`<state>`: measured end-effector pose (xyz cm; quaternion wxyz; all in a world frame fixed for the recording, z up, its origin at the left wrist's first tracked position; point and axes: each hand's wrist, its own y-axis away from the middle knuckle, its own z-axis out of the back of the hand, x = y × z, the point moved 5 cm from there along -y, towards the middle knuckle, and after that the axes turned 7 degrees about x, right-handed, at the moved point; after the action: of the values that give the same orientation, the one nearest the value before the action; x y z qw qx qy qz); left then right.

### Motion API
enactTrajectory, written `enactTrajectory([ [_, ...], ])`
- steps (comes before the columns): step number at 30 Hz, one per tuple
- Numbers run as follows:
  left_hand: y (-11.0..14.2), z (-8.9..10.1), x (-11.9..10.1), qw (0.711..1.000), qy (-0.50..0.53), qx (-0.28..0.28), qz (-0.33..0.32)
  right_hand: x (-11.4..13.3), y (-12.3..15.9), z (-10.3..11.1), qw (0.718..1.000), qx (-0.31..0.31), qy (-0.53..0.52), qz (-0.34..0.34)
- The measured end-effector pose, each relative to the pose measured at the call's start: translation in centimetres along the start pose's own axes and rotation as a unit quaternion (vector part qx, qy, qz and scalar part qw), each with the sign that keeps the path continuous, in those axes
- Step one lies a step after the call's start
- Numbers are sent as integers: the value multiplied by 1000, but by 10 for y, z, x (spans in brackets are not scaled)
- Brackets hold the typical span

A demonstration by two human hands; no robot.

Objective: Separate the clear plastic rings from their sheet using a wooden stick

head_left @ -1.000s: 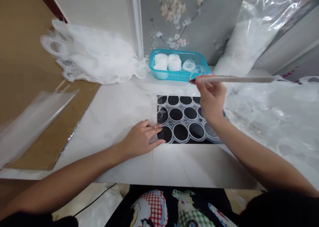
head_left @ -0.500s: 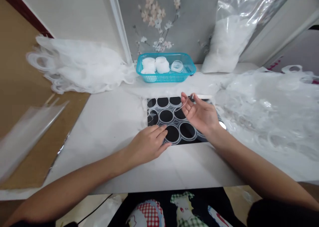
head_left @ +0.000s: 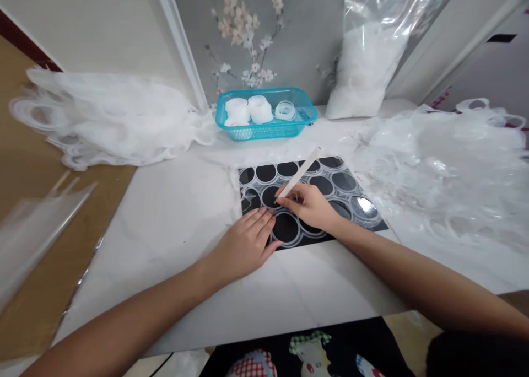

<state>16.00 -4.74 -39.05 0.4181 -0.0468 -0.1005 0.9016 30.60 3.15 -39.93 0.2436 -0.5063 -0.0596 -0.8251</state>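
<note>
My left hand (head_left: 243,246) lies flat with fingers stretched out on the left part of a clear plastic sheet patterned with rings (head_left: 286,229), which rests over a black surface. My right hand (head_left: 313,207) pinches a slim, whitish stick-like tool (head_left: 303,171). The tool slants up and away to the right, its lower tip down at the sheet close to my left fingertips. Whether that tip touches the sheet, and what kind of tool it is, I cannot make out. Part of the sheet is hidden under both hands.
A blue plastic basket (head_left: 268,133) with white rings (head_left: 260,110) stands behind the sheet. To its right leans a clear bag of white material (head_left: 359,71). Ring-holed plastic scraps are heaped at right (head_left: 446,167) and left (head_left: 119,118). Cardboard (head_left: 103,211) lies at left.
My right hand came from near the basket, held a thin clear ring over the sheet, then moved down and left with the tool. The ring is no longer visible in it. My left hand stays on the sheet.
</note>
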Motion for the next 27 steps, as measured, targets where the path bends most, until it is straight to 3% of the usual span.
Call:
enactTrajectory([
  [9, 1, 0, -2, 1000, -22, -3, -3, 3, 0, 0, 999, 5, 38, 4],
  [12, 1, -1, -1, 1000, -16, 9, -12, 7, 5, 0, 995, 14, 89, 43],
  [17, 1, -6, -1, 999, -11, 36, -13, 16, 26, -9, 948, 20, 273, 161],
  [20, 2, -9, -2, 998, -12, 67, -10, 18, 15, -12, 918, 55, 343, 189],
  [21, 2, -10, -2, 997, -9, 78, -7, 18, 3, -6, 918, 41, 352, 176],
  [23, 4, -10, 0, 996, 1, 88, -1, 15, -28, 24, 936, -62, 326, 116],
  [25, 5, -9, 2, 996, 15, 86, 2, 9, -51, 68, 941, -259, 214, 46],
  [27, 5, -7, 6, 996, 37, 84, 3, -3, -60, 96, 941, -336, 51, 3],
])
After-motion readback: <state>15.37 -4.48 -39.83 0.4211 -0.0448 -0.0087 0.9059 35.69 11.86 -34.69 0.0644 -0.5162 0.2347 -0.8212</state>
